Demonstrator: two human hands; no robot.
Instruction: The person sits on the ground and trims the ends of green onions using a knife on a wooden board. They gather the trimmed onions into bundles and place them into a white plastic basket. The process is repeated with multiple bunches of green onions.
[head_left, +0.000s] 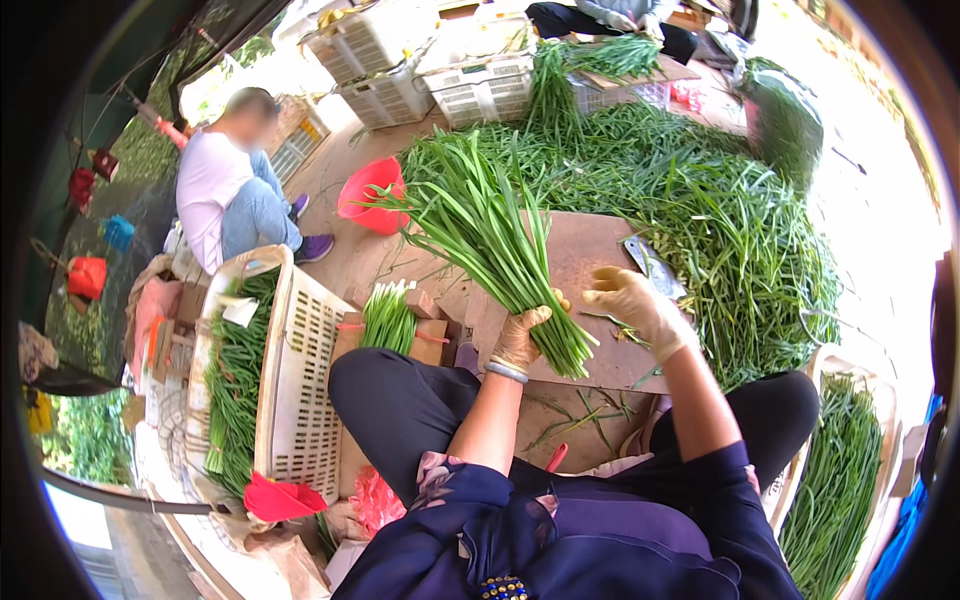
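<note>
A thick bunch of green Chinese chives (480, 225) is gripped near its cut stem ends by my left hand (517, 339), which wears a thin glove. The leaves fan out away from me, to the upper left. To the right of the stems, my gloved right hand (636, 307) is raised over the brown board (585, 244), fingers apart and holding nothing. A broad metal blade (654, 268) lies at the board's right edge, partly on loose leaves; its handle is not plain to see. Several cut scraps (626, 330) lie on the board near my right hand.
A large heap of loose chives (720, 217) spreads beyond and right of the board. White plastic baskets of chives stand at my left (304, 375) and right (892, 405). A red bucket (373, 196) and a smaller chive bundle (388, 319) are nearby. A seated person (217, 187) is far left.
</note>
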